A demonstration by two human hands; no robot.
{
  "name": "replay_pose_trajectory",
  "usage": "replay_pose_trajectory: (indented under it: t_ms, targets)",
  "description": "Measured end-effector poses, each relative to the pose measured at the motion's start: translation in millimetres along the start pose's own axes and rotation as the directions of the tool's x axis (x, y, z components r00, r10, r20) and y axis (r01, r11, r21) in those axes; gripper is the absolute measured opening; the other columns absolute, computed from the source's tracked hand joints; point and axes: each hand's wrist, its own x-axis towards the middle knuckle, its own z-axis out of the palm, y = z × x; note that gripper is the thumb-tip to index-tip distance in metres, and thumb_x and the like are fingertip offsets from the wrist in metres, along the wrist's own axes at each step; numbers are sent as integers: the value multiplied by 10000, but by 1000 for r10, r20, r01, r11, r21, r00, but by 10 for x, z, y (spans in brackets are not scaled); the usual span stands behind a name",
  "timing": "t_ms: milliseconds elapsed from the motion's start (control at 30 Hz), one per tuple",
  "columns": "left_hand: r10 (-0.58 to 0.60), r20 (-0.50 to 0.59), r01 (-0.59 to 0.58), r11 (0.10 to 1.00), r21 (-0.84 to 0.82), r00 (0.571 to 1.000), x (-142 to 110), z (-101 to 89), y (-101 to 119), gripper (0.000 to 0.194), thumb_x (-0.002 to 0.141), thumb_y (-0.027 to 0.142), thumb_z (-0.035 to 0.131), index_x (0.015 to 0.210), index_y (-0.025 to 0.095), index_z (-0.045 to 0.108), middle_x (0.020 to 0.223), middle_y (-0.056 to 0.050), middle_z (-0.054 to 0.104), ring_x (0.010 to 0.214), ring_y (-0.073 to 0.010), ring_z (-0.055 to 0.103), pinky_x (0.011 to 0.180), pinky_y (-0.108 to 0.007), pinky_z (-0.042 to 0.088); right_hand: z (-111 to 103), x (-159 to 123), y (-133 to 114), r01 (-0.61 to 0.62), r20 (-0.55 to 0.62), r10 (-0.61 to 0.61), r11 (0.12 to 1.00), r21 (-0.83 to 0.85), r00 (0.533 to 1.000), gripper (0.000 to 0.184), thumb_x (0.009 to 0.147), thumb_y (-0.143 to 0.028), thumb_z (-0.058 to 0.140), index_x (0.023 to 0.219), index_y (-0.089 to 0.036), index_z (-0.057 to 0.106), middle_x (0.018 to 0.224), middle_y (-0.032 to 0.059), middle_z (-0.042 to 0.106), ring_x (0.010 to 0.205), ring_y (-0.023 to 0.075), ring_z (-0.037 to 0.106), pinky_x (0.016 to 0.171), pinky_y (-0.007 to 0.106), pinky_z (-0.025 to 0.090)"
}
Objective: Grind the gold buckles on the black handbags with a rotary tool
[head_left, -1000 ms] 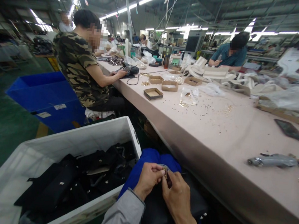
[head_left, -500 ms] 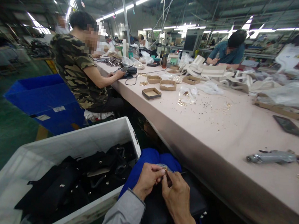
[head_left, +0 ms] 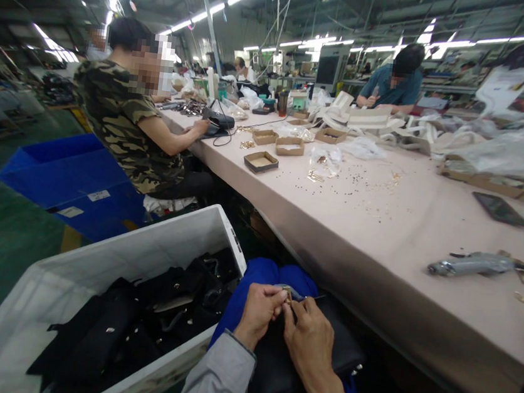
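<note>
Over my lap, my left hand (head_left: pixel 258 310) pinches a small gold-coloured metal piece (head_left: pixel 287 296) between thumb and fingers. My right hand (head_left: pixel 310 334) meets it from the other side, its thumb and bent fingers closed at the same piece. The piece is too small for its exact kind to show. Beneath both hands lies a black bag (head_left: pixel 339 350) with shiny metal fittings, resting across my blue-clad legs. Part of the bag is covered by my hands and forearms.
At my left stands a white bin (head_left: pixel 109 248) of black bags. The long table (head_left: pixel 355 245) holds a grey power screwdriver (head_left: pixel 472 264), a dark tablet-like slab (head_left: pixel 501 209), small cardboard trays (head_left: pixel 261 161) and scattered metal bits. A co-worker (head_left: pixel 116 104) sits beyond a blue bin (head_left: pixel 74 181).
The view has shifted slightly, so the table and its things sit a little further left. My hands stay together, and the gold-coloured piece shows more plainly between the fingertips.
</note>
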Motion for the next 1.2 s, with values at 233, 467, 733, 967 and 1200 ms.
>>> replay_pose_trajectory:
  t_ms: [233,467,733,967,1200]
  targets:
    - [12,-20,-12,1000,-23,1000,-7,-8,38,452,672,517,862,706,77,768,422,31,502,371,-49,364,402,-207,236,-23,53,196,66,66,-88,955,290,994,304,1009,-148,476,916,-197,762,812,49,638,709,167,625,667,277,419]
    - [21,-27,-21,1000,-15,999,1,0,12,454,671,512,867,713,72,764,439,28,509,376,-47,367,388,-194,237,12,56,250,93,40,-113,935,343,993,313,1019,-151,458,900,-180,745,819,63,648,722,167,628,696,281,442]
    - [15,-29,-16,999,-34,999,-36,23,66,459,663,527,873,683,88,740,460,31,513,376,-44,359,364,-190,220,-12,69,222,78,11,-89,921,382,996,259,984,-134,504,820,-182,699,812,57,659,718,175,634,698,289,436]
    - [13,-21,-13,1000,-16,1000,-45,19,72,428,698,512,834,664,98,729,421,45,480,354,-45,342,365,-200,210,-24,74,217,65,13,-77,911,408,997,270,987,-144,511,810,-186,710,789,53,657,717,180,639,703,287,442]
    - [28,0,-28,999,30,1000,-60,21,52,426,745,517,784,642,109,715,406,46,463,348,-45,324,375,-204,216,-52,87,228,65,10,-76,909,411,997,265,973,-173,558,758,-195,714,740,43,656,678,176,639,676,287,443]
